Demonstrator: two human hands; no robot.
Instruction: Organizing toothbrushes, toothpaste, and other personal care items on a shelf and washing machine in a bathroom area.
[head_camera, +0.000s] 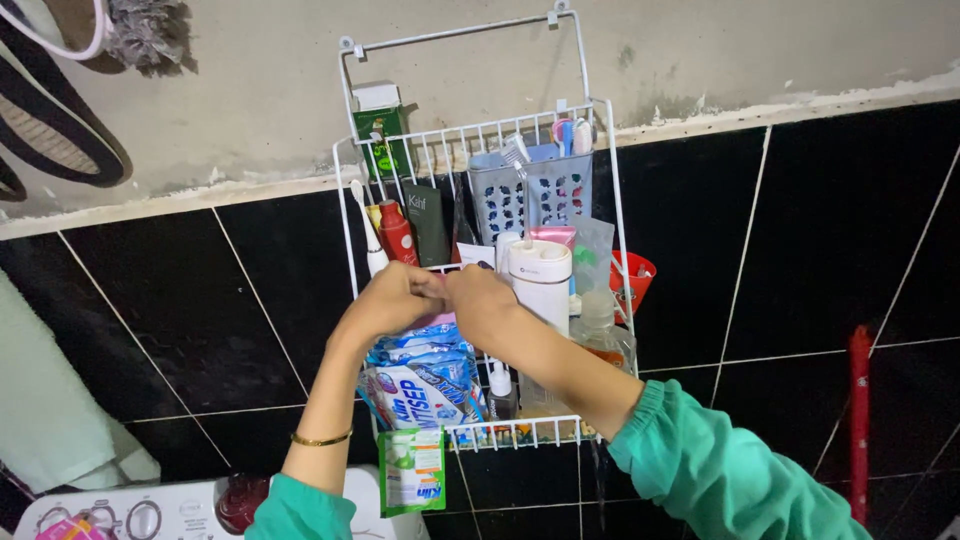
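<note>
Blue-and-white plastic refill pouches (425, 375) stand bunched in the near-left corner of a white wire wall rack (611, 215), their tops reaching up to just under both hands and their long axes running upright. A green-and-white sachet (411, 470) hangs below the rack's front rail. The left hand (392, 298) and right hand (478, 300) meet fingertip to fingertip directly above the pouches, both curled nearly shut around something small and pinkish between them; what it is cannot be told, and the grip itself is hidden by the knuckles. The left hand sits squarely over the pouches, so it is the nearer one; the right forearm crosses in front of the rack from the lower right. A white cylindrical bottle (541, 280) stands just right of the right hand, nearly touching it, and a red tube (397, 232) and white toothbrush (367, 228) rise just behind the left hand. Farther back, a grey perforated holder (530, 195) fills the upper shelf. Open room lies only toward the viewer and to the left, over black tiled wall (200, 320).
</note>
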